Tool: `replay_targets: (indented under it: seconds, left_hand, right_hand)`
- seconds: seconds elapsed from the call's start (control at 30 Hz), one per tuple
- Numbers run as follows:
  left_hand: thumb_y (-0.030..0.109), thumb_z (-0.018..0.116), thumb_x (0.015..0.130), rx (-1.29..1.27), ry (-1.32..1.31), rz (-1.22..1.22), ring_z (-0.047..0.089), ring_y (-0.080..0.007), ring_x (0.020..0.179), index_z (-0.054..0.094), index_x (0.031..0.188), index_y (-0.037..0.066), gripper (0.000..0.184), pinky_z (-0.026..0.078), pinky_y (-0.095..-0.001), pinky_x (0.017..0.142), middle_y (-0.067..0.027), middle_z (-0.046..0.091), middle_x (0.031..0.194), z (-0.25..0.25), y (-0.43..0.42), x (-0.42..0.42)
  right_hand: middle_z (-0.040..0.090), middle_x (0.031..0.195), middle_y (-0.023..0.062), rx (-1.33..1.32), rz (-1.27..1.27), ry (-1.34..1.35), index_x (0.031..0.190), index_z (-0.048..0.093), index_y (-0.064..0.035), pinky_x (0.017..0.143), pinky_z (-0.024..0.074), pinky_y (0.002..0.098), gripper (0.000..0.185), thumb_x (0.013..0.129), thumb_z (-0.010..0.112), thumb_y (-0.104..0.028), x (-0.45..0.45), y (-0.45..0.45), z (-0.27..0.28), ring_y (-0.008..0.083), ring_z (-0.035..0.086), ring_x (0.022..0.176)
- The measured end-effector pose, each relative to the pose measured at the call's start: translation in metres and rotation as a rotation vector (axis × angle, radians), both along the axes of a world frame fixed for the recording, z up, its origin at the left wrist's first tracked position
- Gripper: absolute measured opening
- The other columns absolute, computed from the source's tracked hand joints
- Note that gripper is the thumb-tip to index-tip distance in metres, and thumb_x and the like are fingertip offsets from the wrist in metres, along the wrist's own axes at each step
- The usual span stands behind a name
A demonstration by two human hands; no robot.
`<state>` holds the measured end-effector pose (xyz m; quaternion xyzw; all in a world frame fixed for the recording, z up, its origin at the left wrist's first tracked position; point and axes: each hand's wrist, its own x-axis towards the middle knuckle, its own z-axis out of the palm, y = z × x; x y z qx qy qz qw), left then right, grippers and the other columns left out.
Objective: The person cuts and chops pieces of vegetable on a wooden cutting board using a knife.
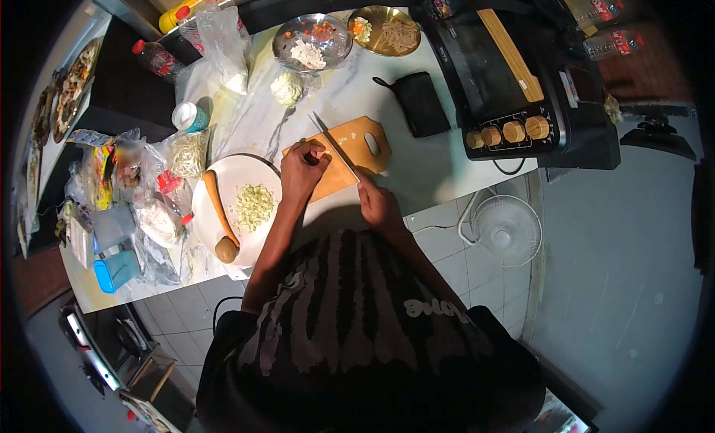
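An orange-brown cutting board with a handle slot lies on the marble-patterned counter in front of me. My right hand is closed round the handle of a knife, whose blade slants across the board toward the far left. My left hand rests at the board's left side, fingers curled in and pressed together; whatever they hold is too small to make out. Left of that hand, a large white plate carries a heap of chopped pale green vegetable and a long wooden-looking utensil with a rounded brown end.
Beyond the board sit a cabbage piece, a metal plate of chopped food, another plate and a black pouch. A black appliance with wooden knobs stands right. Bags, bottles and a blue container crowd the left.
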<state>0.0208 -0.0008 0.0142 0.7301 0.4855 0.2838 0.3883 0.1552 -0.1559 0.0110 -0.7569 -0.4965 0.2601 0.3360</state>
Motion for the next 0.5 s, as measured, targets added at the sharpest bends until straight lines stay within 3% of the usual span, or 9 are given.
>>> replay_targets:
  seconds: [0.43, 0.5]
  left_hand:
    - [0.009, 0.077, 0.08, -0.008, -0.012, 0.001, 0.063, -0.0227, 0.068, 0.075, 0.088, 0.003, 0.011, 0.05, -0.0336, 0.065, -0.0105, 0.066, 0.079, -0.0007, -0.0058, 0.002]
    - [0.009, 0.077, 0.081, -0.028, -0.023, 0.009, 0.064, -0.0227, 0.068, 0.075, 0.087, 0.002, 0.009, 0.05, -0.0333, 0.065, -0.0105, 0.066, 0.079, 0.0009, -0.0055, 0.0012]
  right_hand:
    - [0.061, 0.077, 0.0288, 0.023, 0.001, 0.102, 0.131, 0.06, -0.0077, 0.064, 0.0492, 0.0486, 0.034, 0.102, 0.049, -0.022, -0.0072, 0.0007, 0.0044, 0.0463, 0.064, 0.075]
    - [0.063, 0.083, 0.0295, -0.037, 0.002, 0.111, 0.131, 0.061, -0.0086, 0.068, 0.0508, 0.0517, 0.035, 0.101, 0.05, -0.021, -0.0067, 0.0006, 0.0029, 0.048, 0.064, 0.079]
